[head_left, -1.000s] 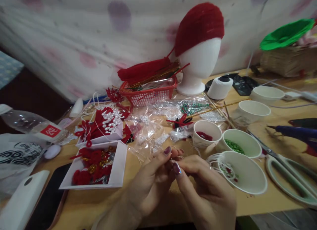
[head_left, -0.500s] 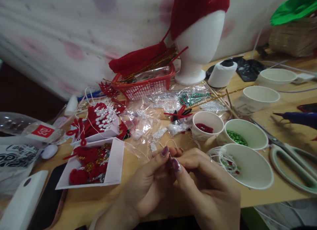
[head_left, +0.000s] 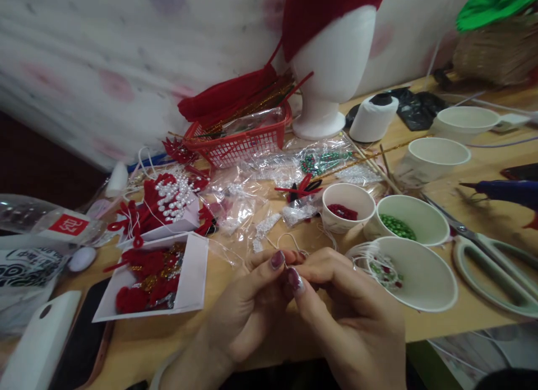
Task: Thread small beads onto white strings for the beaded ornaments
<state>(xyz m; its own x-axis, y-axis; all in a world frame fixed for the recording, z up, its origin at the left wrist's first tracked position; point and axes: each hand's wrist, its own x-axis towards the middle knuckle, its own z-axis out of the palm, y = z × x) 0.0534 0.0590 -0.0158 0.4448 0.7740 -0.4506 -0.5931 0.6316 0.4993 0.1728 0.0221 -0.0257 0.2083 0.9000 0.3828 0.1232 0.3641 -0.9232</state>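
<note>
Both hands meet above the front of the table, thumbs and forefingers pinched close together. A thin white cord point(head_left: 294, 240) loops on the table just beyond the fingertips and seems to run into them. My left hand point(head_left: 247, 306) is closed on the cord, its dark-red thumbnail facing up. Against it, my right hand point(head_left: 344, 311) is closed on the cord as well; any small bead between the tips is hidden. Right of my right hand stands a paper cup point(head_left: 432, 278) with white cords and red and green beads inside. Cups of red beads point(head_left: 342, 212) and green beads point(head_left: 397, 226) stand behind it.
A white box point(head_left: 195, 278) of red and gold pieces lies left, near a phone point(head_left: 79, 334). Scissors point(head_left: 483, 250) and a glue gun point(head_left: 504, 191) lie right. Behind are plastic bags point(head_left: 239, 208), a red basket point(head_left: 247, 146), a thread cone point(head_left: 374, 118) and a white mannequin head point(head_left: 336, 65).
The view has shifted slightly, so the table things sit a little further left and the back ones higher. Both hands keep nearly the same pinch, fingertips together.
</note>
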